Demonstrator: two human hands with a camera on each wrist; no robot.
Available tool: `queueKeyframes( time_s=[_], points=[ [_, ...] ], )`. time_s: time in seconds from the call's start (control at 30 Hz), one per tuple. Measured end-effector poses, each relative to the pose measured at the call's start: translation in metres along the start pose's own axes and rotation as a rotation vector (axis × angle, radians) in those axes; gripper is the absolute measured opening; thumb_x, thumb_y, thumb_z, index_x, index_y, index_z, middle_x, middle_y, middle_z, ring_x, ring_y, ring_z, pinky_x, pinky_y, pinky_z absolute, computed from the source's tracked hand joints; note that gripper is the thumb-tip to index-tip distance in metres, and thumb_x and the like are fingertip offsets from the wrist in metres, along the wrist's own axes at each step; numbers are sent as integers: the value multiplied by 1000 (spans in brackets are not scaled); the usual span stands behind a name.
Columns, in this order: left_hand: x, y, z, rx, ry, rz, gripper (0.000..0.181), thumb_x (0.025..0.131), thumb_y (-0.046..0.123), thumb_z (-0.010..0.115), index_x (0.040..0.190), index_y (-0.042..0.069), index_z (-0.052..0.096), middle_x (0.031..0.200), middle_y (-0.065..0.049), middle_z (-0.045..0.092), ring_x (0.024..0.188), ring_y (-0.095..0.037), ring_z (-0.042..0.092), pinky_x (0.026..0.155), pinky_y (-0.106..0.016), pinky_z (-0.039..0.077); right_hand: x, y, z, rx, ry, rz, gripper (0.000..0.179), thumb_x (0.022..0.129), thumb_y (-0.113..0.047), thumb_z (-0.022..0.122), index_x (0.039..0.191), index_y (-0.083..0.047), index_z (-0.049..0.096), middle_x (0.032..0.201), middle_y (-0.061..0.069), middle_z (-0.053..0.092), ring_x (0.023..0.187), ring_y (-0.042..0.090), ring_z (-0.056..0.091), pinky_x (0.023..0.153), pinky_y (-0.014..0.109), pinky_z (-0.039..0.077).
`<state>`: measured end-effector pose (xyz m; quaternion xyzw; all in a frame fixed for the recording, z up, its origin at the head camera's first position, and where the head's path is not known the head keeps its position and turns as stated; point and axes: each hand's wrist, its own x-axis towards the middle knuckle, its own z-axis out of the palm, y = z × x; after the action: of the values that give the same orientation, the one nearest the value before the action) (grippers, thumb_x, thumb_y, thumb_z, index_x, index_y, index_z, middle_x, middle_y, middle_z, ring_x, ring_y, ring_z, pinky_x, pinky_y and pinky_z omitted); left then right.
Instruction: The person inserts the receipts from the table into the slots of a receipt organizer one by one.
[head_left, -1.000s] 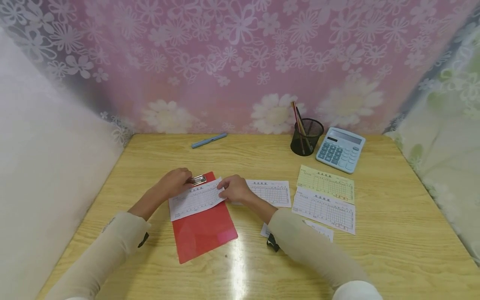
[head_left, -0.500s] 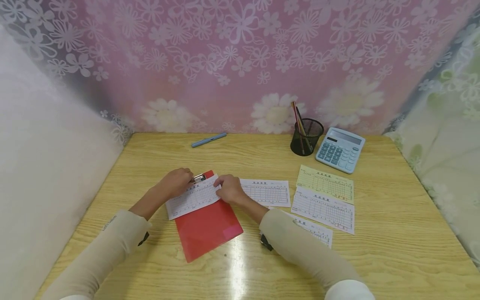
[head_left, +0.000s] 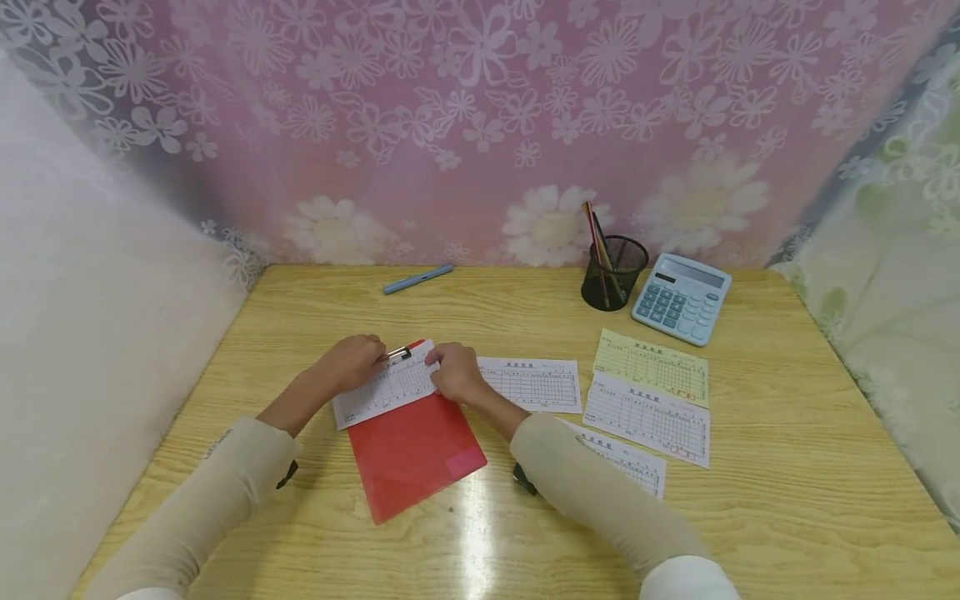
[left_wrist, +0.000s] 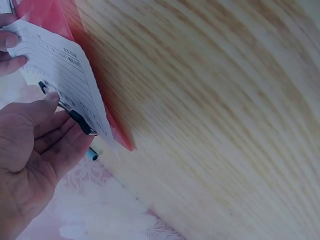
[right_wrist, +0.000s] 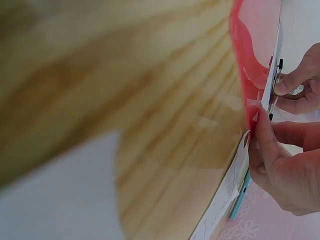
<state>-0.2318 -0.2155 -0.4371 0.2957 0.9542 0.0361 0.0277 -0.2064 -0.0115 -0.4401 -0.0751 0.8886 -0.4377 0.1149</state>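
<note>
while your left hand (head_left: 352, 365) pinches the metal clip (head_left: 396, 354), thumb one side and fingers the other, your right hand (head_left: 456, 371) grips the white slip (head_left: 386, 393) by its upper right edge, just left of frame center. slip lies tilted across the top part of the red clipboard (head_left: 416, 458), right end higher, left end poking a bit past the board's side. clip sits over the slip's top edge in the head view; you can't tell whether it bites the paper.

step in hand looks like fitting the slip under the clip and lining it up. next move seems to call for you to square the slip with your right fingers, then let the clip down with your left; release too early and it may sit crooked.

around you: unclipped white receipt (head_left: 536, 387) beside your right hand, yellow form (head_left: 651, 362) at right with a white form (head_left: 647, 417) touching below it, one more sheet (head_left: 630, 462) lower right, partly hidden by your right sleeve (head_left: 600, 500). blue pen (head_left: 417, 280) upper middle, mesh pen cup (head_left: 622, 275) and calculator (head_left: 681, 298) upper right.
</note>
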Motion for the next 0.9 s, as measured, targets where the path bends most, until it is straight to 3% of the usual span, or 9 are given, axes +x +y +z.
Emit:
queueKeyframes(
  time_s=[0.27,0.53,0.7,0.77,0.9],
  points=[
    [-2,3,-1,48,6,9,9,87,9,66,80,4,63,77,-7,60,70,-19,56,68,-37,49,4,-3,1,-31,14,19,28,82,7,55,103,-3,69,100,15,67,66,17,60,45,19,44],
    [-3,5,0,76,1,-4,10,87,12,67,81,4,63,79,-7,60,73,-20,58,70,-37,50,4,-4,1,-18,-8,37,28,82,7,54,104,-2,69,102,16,66,63,19,64,46,19,47],
    [-3,5,-1,69,-7,-20,13,87,15,68,83,4,64,80,-7,61,75,-20,59,70,-36,51,5,-5,-6,-84,-42,9,26,82,2,58,104,-2,70,107,14,68,82,17,57,55,18,45],
    [-3,5,-1,64,-10,-25,14,87,16,68,83,4,64,80,-7,61,74,-19,58,70,-36,50,5,-4,-11,-126,-60,-12,25,81,0,60,104,-3,70,104,13,68,83,17,53,57,19,42],
    [-3,4,-1,49,-10,-32,14,86,15,69,81,5,63,79,-6,60,70,-18,54,68,-36,49,2,1,-25,-172,-101,-58,23,82,-5,64,104,-4,70,98,11,69,82,18,59,64,23,46]
  ],
)
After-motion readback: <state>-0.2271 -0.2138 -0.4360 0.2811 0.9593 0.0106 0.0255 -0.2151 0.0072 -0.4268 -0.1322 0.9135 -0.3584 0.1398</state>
